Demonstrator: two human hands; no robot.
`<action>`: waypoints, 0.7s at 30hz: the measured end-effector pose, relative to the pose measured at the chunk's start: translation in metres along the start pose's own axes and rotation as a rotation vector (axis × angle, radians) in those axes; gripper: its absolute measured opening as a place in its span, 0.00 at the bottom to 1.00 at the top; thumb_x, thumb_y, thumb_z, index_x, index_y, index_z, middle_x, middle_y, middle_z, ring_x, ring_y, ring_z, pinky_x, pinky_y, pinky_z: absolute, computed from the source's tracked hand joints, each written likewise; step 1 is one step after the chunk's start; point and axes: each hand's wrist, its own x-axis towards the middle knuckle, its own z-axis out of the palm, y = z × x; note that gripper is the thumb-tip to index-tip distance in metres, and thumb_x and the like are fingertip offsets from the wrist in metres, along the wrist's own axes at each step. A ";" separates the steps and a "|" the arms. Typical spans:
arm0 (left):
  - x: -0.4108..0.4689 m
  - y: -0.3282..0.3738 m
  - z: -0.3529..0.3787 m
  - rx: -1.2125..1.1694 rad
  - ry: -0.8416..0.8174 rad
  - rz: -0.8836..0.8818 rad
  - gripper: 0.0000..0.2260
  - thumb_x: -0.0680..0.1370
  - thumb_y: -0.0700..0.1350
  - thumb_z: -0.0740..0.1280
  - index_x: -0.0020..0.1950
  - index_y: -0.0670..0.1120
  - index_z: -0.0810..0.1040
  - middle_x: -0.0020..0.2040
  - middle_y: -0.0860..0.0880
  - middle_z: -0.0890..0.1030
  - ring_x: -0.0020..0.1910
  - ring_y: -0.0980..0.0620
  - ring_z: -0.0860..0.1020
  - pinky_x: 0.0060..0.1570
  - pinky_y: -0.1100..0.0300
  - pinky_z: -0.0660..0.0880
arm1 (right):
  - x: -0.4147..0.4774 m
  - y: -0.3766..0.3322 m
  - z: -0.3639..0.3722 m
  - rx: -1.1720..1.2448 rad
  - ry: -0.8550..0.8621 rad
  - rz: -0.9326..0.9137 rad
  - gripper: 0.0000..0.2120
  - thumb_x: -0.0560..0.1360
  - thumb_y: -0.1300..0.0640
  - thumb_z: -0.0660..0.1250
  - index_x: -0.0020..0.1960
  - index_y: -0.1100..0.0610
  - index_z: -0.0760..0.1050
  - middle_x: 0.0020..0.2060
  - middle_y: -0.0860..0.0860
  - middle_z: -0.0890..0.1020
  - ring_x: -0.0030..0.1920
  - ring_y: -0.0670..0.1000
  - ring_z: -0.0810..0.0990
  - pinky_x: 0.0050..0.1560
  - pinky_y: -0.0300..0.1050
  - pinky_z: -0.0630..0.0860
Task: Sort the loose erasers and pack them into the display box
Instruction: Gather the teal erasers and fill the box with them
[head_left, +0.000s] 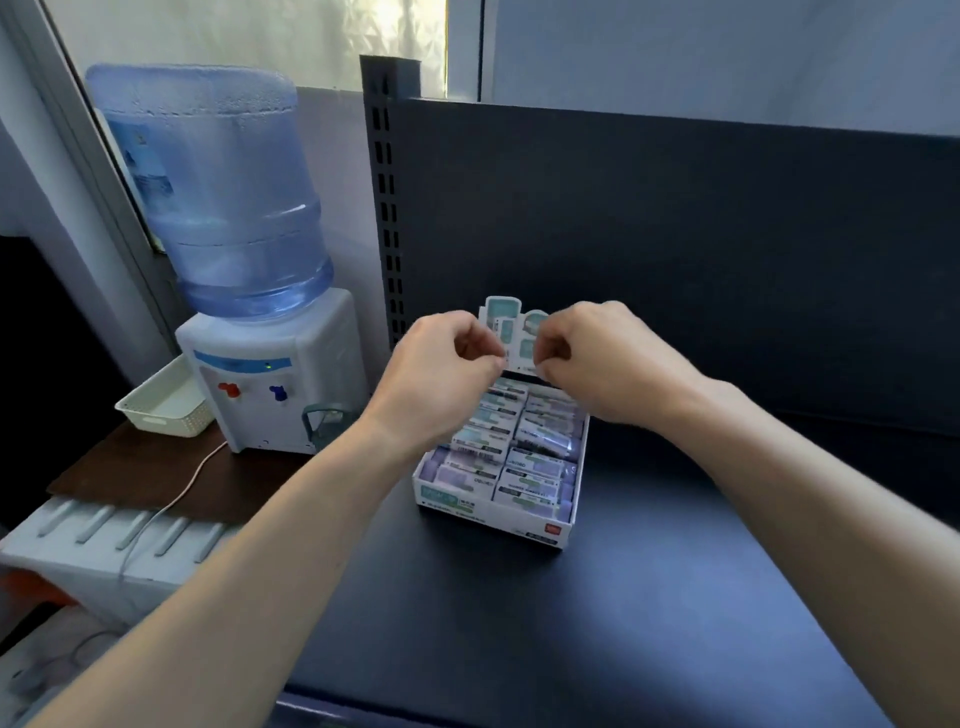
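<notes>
Display box (492, 515) sits on dark shelf (519, 639), roughly ctr, short front wall toward the wearer. White card w/ teal print.

Erasers (524, 449) inside box: wrapped, packed flat in two columns side by side, running front to back. Box looks full (rear rows partly hidden under the hands). No loose ones seen on shelf.

Header flap (511, 332) stands up at rear edge of box, shaped top, teal panels.

Left hand (441, 358): fingers curled, thumb & fingertips pinching left edge of flap.
Right hand (597, 353): same, curled, pinching right edge. Both hands above rear of box, near each other but apart, flap btwn them. Forearms bare.

Behind: dark back panel (675, 249), slotted upright post (384, 208) at its left end.

Left of shelf, on a lower brown top: water dispenser (270, 384) w/ blue bottle (223, 192), red & blue taps, green light on. White basket (166, 402) just beside it. Pale cable (176, 493) trails from the dispenser's base over the edge.
</notes>
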 end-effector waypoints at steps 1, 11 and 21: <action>0.002 0.008 0.008 -0.014 -0.016 0.033 0.03 0.74 0.40 0.68 0.42 0.48 0.80 0.38 0.53 0.80 0.39 0.56 0.77 0.42 0.62 0.74 | -0.006 0.008 -0.005 -0.003 0.028 0.031 0.06 0.75 0.60 0.63 0.43 0.54 0.79 0.43 0.53 0.82 0.45 0.57 0.80 0.46 0.52 0.80; -0.025 0.113 0.133 -0.060 -0.344 0.308 0.04 0.74 0.40 0.68 0.41 0.49 0.80 0.35 0.54 0.79 0.34 0.58 0.75 0.37 0.67 0.72 | -0.116 0.134 -0.066 -0.121 0.140 0.363 0.03 0.74 0.54 0.67 0.44 0.52 0.79 0.43 0.54 0.80 0.44 0.57 0.79 0.45 0.50 0.79; -0.106 0.235 0.302 0.047 -0.683 0.409 0.01 0.74 0.43 0.68 0.44 0.47 0.79 0.31 0.55 0.73 0.26 0.58 0.70 0.21 0.71 0.65 | -0.289 0.289 -0.142 -0.136 0.199 0.652 0.04 0.74 0.58 0.68 0.42 0.56 0.81 0.40 0.54 0.83 0.40 0.56 0.81 0.45 0.49 0.80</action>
